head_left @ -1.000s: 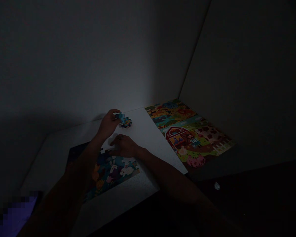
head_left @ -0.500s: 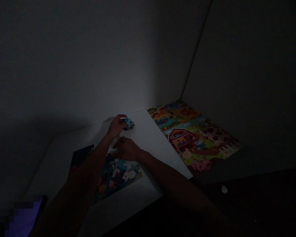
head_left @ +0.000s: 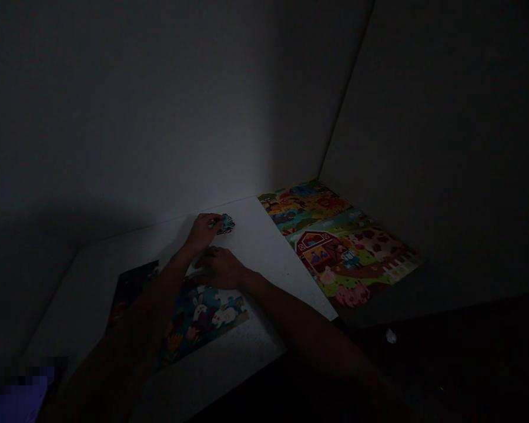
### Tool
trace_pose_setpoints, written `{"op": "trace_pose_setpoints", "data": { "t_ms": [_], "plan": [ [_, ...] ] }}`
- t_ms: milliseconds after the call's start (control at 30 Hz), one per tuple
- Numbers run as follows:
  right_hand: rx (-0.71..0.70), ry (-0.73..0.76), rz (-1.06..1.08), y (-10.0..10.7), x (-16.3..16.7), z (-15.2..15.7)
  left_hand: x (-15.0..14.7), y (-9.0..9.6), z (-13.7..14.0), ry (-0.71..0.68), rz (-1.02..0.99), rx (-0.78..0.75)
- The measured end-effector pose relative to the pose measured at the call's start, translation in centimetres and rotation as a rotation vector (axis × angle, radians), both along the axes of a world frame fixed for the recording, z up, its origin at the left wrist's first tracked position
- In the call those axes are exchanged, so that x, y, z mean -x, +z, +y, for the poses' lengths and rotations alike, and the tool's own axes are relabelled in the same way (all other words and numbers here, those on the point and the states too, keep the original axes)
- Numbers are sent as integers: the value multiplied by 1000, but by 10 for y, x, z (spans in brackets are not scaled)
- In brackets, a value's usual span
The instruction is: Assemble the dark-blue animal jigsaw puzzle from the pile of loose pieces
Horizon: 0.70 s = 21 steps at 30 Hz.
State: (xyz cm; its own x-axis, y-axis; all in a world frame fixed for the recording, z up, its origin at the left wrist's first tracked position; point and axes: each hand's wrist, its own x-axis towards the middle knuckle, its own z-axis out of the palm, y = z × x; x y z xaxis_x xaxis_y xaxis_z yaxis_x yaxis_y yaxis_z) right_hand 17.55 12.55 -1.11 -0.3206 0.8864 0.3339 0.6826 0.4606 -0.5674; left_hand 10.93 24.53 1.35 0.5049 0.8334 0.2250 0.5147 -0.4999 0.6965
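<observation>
My one camera sits on my head and looks forward and down over my arms at the white table [head_left: 264,247], which fills the lower middle of the view. It stands fairly far back — my left hand [head_left: 205,230] and right hand [head_left: 220,267] look small, near the centre. At 12 o'clock it faces a bare wall; at 2 o'clock lies the farm puzzle [head_left: 339,244]. There is only this view — none shares the scene with it.

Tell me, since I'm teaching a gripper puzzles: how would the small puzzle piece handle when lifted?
The puzzle piece at the left hand looks thin and flat, so probably light and fairly stiff. Lying flush on the white table, it likely slides rather than rolls.
</observation>
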Motion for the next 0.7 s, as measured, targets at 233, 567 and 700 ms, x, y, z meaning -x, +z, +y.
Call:
{"op": "trace_pose_setpoints", "data": {
  "t_ms": [233,567,700],
  "plan": [
    [-1,-6,-3,-1,-1,-2,42,2,-15,43,58,-58],
    [95,-11,-2,3,-5,-4,145,-18,-29,111,359,-95],
    [133,-5,68,6,-7,-4,152,-24,-40,99,399,-158]
  ]
}}
